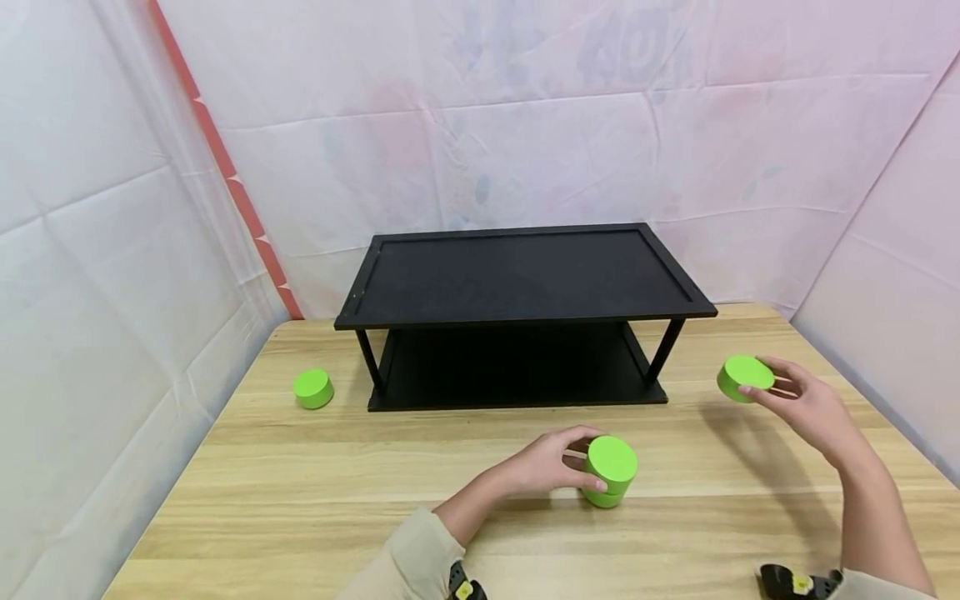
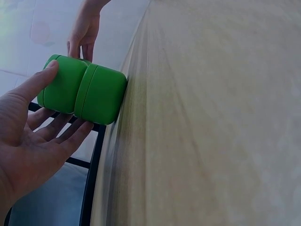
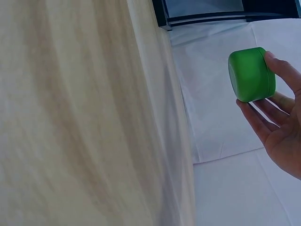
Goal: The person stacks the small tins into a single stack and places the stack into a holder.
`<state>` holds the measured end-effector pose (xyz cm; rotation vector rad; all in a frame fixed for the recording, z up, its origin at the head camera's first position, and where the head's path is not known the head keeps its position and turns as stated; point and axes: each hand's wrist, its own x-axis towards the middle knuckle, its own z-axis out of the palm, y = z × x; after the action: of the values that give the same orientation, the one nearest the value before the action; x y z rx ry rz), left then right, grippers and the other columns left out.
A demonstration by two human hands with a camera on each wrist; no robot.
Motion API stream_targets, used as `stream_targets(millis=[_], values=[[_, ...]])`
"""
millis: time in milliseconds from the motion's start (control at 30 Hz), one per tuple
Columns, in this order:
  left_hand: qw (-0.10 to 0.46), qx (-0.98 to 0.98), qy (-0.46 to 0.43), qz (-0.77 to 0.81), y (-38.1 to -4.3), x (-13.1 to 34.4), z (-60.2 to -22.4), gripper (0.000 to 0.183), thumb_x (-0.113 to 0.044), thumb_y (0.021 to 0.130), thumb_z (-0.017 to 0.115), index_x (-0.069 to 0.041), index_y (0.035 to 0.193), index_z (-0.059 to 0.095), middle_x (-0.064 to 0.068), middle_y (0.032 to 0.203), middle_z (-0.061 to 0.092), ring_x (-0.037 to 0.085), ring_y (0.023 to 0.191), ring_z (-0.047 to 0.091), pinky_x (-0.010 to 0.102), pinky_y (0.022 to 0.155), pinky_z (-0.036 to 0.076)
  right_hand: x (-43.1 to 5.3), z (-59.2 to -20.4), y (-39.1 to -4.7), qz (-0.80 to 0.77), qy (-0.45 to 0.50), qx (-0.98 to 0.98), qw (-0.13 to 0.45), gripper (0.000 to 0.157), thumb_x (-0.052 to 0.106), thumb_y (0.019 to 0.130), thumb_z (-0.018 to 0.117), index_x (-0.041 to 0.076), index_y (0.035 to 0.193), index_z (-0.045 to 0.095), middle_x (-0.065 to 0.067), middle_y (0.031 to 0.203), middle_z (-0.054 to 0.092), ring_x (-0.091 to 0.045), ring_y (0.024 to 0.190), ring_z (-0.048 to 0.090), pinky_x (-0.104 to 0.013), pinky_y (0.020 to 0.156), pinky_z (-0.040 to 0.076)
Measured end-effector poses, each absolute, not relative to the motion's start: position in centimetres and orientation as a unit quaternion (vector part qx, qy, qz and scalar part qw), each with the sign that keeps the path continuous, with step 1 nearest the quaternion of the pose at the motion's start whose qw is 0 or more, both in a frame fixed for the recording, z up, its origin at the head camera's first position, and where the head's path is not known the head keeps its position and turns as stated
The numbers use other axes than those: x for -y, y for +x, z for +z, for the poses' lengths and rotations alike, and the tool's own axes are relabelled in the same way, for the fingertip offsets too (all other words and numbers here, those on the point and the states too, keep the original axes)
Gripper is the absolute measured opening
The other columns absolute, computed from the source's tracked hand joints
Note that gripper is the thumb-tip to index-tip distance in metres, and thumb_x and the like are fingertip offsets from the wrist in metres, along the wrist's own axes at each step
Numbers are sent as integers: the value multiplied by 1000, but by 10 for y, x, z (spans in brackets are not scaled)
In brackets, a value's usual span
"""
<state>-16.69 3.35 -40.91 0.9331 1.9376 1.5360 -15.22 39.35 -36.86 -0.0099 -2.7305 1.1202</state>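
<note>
Two round green containers stand stacked near the table's front middle. My left hand point(image 1: 546, 463) holds the upper container point(image 1: 612, 460), thumb on the near side and fingers behind; the lower container point(image 1: 602, 500) sits beneath it on the table. In the left wrist view the upper container point(image 2: 63, 87) and lower container point(image 2: 103, 94) appear in line, touching or nearly so. Off to the right, my right hand point(image 1: 817, 412) grips another green container point(image 1: 742, 377) between thumb and fingers, raised above the tabletop. The right wrist view shows this container point(image 3: 251, 75) from its side.
A black two-level rack point(image 1: 525, 279) stands at the back middle of the wooden table point(image 1: 300, 492). One more green container point(image 1: 313, 388) sits on the table left of the rack. White cloth walls point(image 1: 525, 150) enclose the back and both sides.
</note>
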Motion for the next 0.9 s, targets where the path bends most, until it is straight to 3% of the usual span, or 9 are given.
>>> stream_targets(millis=[900], values=[[246,-718,341,555,-167,-34,-409,55,-9,80,73,-10,129,50,-11,114,52,1,105,49,17,85,44,-378,-355,-145,382,29,920,82,62,26,89,63,-1,137,36,-32,127,39,20,86,37,-6,65,41]])
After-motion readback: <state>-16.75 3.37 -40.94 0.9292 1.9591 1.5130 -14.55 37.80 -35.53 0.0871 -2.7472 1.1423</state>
